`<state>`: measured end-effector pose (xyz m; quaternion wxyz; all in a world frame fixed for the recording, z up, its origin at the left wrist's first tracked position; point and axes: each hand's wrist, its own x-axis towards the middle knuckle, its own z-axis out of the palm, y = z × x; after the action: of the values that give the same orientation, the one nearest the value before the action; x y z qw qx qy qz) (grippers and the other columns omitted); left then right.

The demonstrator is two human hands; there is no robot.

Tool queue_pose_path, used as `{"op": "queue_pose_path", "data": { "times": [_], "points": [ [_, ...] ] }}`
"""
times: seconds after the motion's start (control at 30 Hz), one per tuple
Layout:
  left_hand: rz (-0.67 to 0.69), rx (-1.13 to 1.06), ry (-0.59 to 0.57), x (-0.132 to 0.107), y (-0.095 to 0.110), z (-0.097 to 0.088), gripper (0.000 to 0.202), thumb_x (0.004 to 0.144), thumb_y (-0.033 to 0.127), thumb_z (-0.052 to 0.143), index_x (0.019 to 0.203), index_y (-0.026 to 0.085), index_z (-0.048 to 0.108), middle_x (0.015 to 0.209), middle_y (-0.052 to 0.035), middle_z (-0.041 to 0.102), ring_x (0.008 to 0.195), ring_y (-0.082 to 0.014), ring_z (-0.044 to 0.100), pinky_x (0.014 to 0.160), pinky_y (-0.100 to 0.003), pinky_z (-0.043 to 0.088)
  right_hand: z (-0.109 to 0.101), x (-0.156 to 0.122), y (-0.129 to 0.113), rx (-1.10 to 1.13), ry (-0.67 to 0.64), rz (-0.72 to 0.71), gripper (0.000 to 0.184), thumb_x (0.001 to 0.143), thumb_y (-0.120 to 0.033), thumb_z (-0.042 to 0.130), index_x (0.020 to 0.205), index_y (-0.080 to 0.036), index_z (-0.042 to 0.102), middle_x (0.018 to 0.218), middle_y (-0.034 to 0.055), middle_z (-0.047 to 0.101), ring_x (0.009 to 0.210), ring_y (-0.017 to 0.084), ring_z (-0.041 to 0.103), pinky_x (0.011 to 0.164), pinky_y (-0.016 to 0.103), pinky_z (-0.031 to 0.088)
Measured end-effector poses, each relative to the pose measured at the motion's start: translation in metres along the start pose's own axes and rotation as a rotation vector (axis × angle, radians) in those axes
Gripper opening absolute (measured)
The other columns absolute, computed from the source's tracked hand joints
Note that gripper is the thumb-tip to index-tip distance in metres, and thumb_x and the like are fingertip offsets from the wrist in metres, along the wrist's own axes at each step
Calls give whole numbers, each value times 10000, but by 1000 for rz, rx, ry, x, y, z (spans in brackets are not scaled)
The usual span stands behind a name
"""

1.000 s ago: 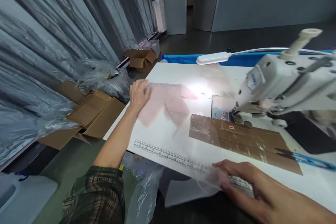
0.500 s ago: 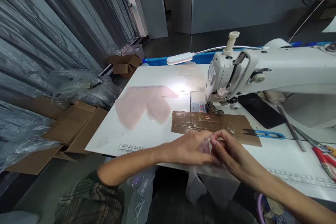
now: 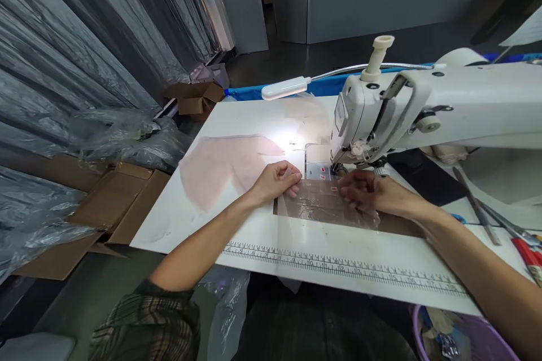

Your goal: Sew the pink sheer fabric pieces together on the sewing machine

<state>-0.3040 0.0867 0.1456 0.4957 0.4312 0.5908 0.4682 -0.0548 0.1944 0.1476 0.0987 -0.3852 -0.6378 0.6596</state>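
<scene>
My left hand (image 3: pixel 275 181) pinches one edge of a sheer, nearly see-through piece of fabric (image 3: pixel 307 237), just left of the needle plate. At the same piece's other side, my right hand (image 3: pixel 363 190) has its fingers closed on the edge, close to the presser foot of the white sewing machine (image 3: pixel 351 118). The fabric hangs between both hands over a brown taped strip (image 3: pixel 398 224) and down past the table's front edge. Left of my left hand, a pale pink sheer fabric piece (image 3: pixel 207 172) lies flat on the white table (image 3: pixel 169 225).
A printed ruler scale (image 3: pixel 359 272) runs along the table's front. Over the table reaches a lit lamp (image 3: pixel 285 88). Right of the machine head lie a dark flat pad (image 3: pixel 423 177) and red-handled scissors (image 3: pixel 527 259). Cardboard boxes (image 3: pixel 122 197) stand left; a purple bin (image 3: pixel 486 338) is below right.
Both hands have moved up from the table's front edge to the needle area and drawn apart. The sheer fabric, bunched between them before, is now spread out over the brown strip.
</scene>
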Motion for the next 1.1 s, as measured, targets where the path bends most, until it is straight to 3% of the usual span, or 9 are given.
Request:
{"op": "queue_pose_path", "data": {
  "times": [0.17, 0.33, 0.5, 0.67, 0.9, 1.1],
  "points": [
    [28, -138, 110, -2, 1, 7, 321, 817, 442, 760, 846, 146, 639, 853, -47, 701, 671, -124, 696, 628, -265, 607, 8, 1, 16, 17, 160, -98, 538, 726, -678, 735, 980, -209, 669, 753, 32, 691, 673, 167, 671, 638, 298, 598],
    [30, -277, 218, -3, 1, 10, 294, 751, 347, 838, 855, 146, 651, 944, -46, 711, 795, -139, 727, 857, -309, 624, 10, -1, 18, 27, 175, -85, 484, 737, -663, 737, 886, -211, 654, 708, 21, 677, 622, 164, 659, 613, 289, 591],
    [-21, -439, 141, -6, 5, 10, 250, 818, 304, 795, 837, 140, 607, 1115, -116, 718, 1019, -212, 723, 1019, -377, 577, 8, -2, 16, -16, 211, -81, 523, 725, -706, 721, 813, -195, 652, 709, 40, 676, 611, 157, 646, 575, 267, 553],
    [-7, -556, 59, -7, 6, 12, 253, 878, 307, 739, 847, 149, 544, 1263, -151, 667, 1199, -275, 659, 1067, -389, 560, 10, -2, 13, 75, 257, -76, 560, 690, -741, 726, 755, -194, 631, 720, 65, 679, 652, 175, 656, 640, 293, 589],
    [-13, -601, 76, -5, 2, 15, 241, 904, 304, 715, 954, 125, 562, 1211, -158, 690, 1111, -245, 702, 1044, -378, 574, 17, 2, 14, 203, 321, -47, 582, 587, -753, 787, 764, -226, 616, 690, 46, 663, 648, 178, 648, 684, 328, 626],
    [-10, -501, 92, -6, 4, 12, 262, 887, 329, 735, 899, 159, 535, 1158, -134, 717, 1020, -207, 727, 1003, -379, 575, 17, 1, 14, -8, 308, -140, 578, 663, -781, 707, 781, -224, 603, 695, 53, 672, 606, 182, 638, 581, 312, 568]
  ]
}}
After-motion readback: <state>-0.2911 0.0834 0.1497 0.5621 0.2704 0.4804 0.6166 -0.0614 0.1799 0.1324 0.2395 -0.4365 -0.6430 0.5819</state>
